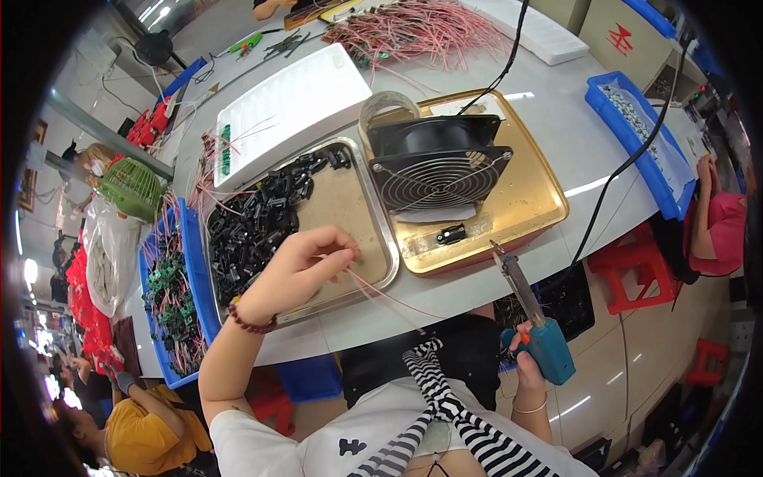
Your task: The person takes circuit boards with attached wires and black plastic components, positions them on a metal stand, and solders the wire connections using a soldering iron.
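My left hand (306, 266) is above the steel tray (388, 266), closed in a pinch on a small green circuit board (357, 263). Fingers hide most of the board; its thin pink wires (389, 297) trail down to the right over the table edge. With my right hand (526, 362) I grip a blue soldering gun (554, 354) at the front of the table. Its tip points up toward the gold tray (540, 203). On that tray lies one small black plastic part (451, 234), in front of a black fan (437, 179). Many similar black parts (258, 222) fill the steel tray's left side.
A blue bin (191, 274) of wired green boards stands at left. Behind are a white foam tray (298, 95) and a heap of pink wires (421, 32). A black cable (612, 179) hangs across the right side. Other people sit at both sides; red stools (640, 270) stand at right.
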Motion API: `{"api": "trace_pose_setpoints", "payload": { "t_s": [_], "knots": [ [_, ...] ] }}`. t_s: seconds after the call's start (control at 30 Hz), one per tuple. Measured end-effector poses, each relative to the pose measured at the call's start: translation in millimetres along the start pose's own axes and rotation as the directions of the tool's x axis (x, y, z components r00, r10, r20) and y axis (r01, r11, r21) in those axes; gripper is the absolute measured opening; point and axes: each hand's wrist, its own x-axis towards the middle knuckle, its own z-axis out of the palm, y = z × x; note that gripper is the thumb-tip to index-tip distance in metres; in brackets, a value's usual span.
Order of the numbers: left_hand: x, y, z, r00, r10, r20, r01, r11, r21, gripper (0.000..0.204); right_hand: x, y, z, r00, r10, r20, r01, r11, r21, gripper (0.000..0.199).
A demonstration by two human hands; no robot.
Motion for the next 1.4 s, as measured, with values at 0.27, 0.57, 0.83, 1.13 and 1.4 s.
{"api": "trace_pose_setpoints", "payload": {
  "t_s": [0.27,0.57,0.83,1.13,1.4],
  "knots": [
    [15.4,-26.5,4.4,0.993,-0.077,0.087,0.097,0.961,-0.259,0.018,1.7,-0.9,-0.9,0.999,0.051,0.001,-0.051,0.994,0.092,0.044],
    [13.7,-33.3,8.0,0.994,-0.030,0.108,0.073,0.904,-0.421,0.025,-1.4,0.8,-0.1,0.999,0.033,-0.038,-0.029,0.996,0.088,0.045],
    [-0.8,-32.9,27.4,0.988,0.067,0.137,-0.061,0.997,-0.046,0.017,-3.2,3.0,-3.0,0.999,0.032,-0.017,-0.029,0.991,0.127,0.044],
    [-56.2,-31.8,26.1,0.948,-0.315,0.039,0.314,0.910,-0.270,0.019,-5.3,3.3,-8.3,0.998,0.068,-0.015,-0.063,0.978,0.199,0.046],
    [-55.1,-50.2,73.8,0.945,-0.319,-0.073,0.223,0.793,-0.566,0.013,-1.3,7.9,-4.0,0.999,0.031,0.042,-0.038,0.982,0.183,0.048]
  ]
}}
